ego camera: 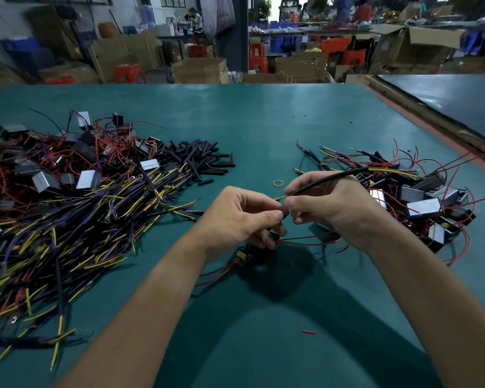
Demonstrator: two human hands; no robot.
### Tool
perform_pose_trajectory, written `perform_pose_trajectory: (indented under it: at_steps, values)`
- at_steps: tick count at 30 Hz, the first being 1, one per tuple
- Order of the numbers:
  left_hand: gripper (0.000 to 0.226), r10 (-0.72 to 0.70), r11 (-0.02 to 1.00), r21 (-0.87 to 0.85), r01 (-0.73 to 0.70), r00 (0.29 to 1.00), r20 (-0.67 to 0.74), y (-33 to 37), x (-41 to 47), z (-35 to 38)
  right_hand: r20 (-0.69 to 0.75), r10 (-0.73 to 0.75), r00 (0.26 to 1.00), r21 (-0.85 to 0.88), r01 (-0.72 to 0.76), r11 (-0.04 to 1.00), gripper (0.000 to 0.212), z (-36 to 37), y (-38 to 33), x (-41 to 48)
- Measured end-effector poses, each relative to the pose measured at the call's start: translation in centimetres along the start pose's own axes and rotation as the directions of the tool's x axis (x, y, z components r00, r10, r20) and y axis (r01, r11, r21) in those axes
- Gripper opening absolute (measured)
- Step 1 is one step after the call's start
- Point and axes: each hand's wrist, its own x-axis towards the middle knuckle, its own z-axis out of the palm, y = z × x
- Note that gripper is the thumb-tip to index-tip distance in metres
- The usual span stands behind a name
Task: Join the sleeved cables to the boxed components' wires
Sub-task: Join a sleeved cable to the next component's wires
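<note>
At the centre of the green table, both hands are raised just above the surface with their fingertips brought together. The right hand is closed round a black sleeved cable, which is pinched near its forward end. The cable runs up and to the right over the back of that hand. A yellow wire end projects from the sleeve toward the left hand.

The left thumb and forefinger are pressed together at the point where the hands meet. What is pinched there cannot be told. The lower fingers of the left hand are curled round a dark boxed component, part of which shows below the wrist with a yellow part on it. Thin red wires run from this component to the right, beneath the right hand.

A large pile of loose sleeved cables with yellow and purple ends lies to the left. Behind it lies a tangle of boxed units with red leads. A heap of short black sleeve pieces lies beside these.

A second pile of boxed parts and cables lies to the right. A yellow rubber band lies just beyond the hands. A small red scrap lies near the table's front edge.
</note>
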Motion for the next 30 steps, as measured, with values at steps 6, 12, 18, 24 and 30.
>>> perform_pose_trajectory:
  at_steps: [6,12,18,24,30]
  values:
    - [0.012,0.02,1.0,0.008,-0.02,1.0,-0.017,-0.18,0.22,0.0,0.019,0.035,0.999,0.036,-0.035,0.999,0.013,-0.04,0.05,0.06]
    - [0.01,0.014,1.0,-0.005,-0.014,1.0,-0.014,-0.13,0.12,0.05,0.018,0.038,0.999,0.031,-0.038,0.999,0.014,0.02,-0.1,-0.1]
    - [0.011,0.003,1.0,-0.023,-0.004,1.0,-0.012,0.03,0.07,0.1,0.013,0.056,0.998,0.027,-0.056,0.998,0.012,-0.11,-0.32,-0.15]
    - [0.011,0.025,0.999,-0.028,-0.025,1.0,-0.013,-0.18,0.2,0.22,0.029,0.062,0.998,0.023,-0.062,0.998,0.013,-0.16,-0.31,-0.13]
    - [0.008,0.064,0.998,-0.027,-0.065,0.997,-0.038,-0.34,0.23,0.49,0.043,0.068,0.997,0.039,-0.069,0.997,0.014,-0.25,-0.27,-0.18]
